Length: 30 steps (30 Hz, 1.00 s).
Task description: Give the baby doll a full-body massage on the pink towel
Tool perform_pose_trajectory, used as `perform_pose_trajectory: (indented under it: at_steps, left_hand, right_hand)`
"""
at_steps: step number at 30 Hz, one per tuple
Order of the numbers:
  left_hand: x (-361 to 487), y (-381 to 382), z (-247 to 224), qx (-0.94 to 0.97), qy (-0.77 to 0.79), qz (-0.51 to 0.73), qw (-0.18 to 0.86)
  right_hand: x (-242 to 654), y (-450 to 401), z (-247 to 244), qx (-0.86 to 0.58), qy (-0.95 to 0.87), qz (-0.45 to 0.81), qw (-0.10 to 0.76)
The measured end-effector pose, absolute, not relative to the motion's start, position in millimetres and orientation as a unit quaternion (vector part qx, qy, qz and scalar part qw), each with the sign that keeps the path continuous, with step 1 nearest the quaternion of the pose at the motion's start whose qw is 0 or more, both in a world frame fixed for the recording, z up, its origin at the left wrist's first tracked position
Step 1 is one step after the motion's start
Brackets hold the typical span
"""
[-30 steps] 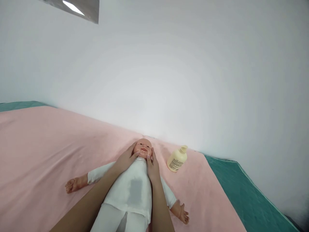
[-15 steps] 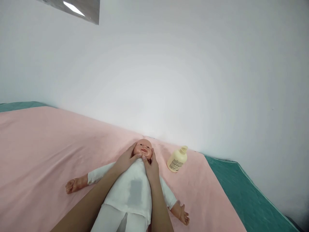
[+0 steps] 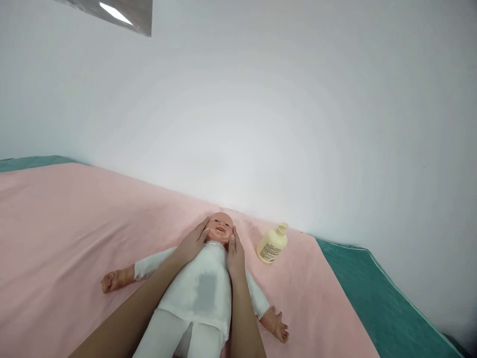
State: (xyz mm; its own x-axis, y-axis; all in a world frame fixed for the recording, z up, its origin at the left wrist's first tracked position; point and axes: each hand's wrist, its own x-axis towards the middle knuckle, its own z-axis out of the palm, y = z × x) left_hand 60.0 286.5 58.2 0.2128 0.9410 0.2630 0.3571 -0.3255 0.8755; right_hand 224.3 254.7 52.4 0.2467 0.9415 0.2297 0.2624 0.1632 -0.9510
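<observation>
A baby doll (image 3: 199, 283) in white clothes with a grey patch on the front lies on its back, arms spread out to both sides. My left hand (image 3: 192, 243) cups the left side of the doll's head (image 3: 219, 228), its thumb along the cheek. On the opposite side, my right hand (image 3: 236, 253) holds the head in the same way, thumb by the jaw. Parts of the fingers are hidden beside and behind the head. To the right of the head stands a pale yellow bottle (image 3: 272, 243) with printed text and a spout-like top, touched by neither hand.
A pink cloth (image 3: 82, 214) lies under the doll and bottle. Green covering (image 3: 376, 293) shows at the right and at the far left. Behind them rises a white wall (image 3: 238, 114), with a shiny grey panel (image 3: 122, 12) at the upper left.
My thumbs have moved from below the doll's chin outward and up to the sides of its cheeks. The bottle stays in place.
</observation>
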Motion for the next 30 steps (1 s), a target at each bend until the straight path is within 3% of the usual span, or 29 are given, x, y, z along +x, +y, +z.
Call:
perform_pose_trajectory:
  at_steps: [4, 9, 14, 22, 30]
  left_hand:
    - [57, 285, 62, 0.693, 0.465, 0.449, 0.319]
    - [53, 271, 95, 0.656, 0.488, 0.52, 0.248]
    - [78, 252, 143, 0.698, 0.482, 0.47, 0.245]
    - [181, 281, 162, 0.743, 0.411, 0.383, 0.364]
    - [261, 289, 169, 0.733, 0.438, 0.384, 0.352]
  right_hand:
    - [227, 251, 60, -0.57, -0.523, 0.304, 0.556]
    - [247, 236, 94, -0.558, -0.533, 0.173, 0.613]
    - [282, 218, 125, -0.543, -0.493, 0.079, 0.675]
    - [307, 200, 134, -0.606, -0.447, 0.15, 0.641]
    - [304, 198, 132, -0.583, -0.463, 0.196, 0.638]
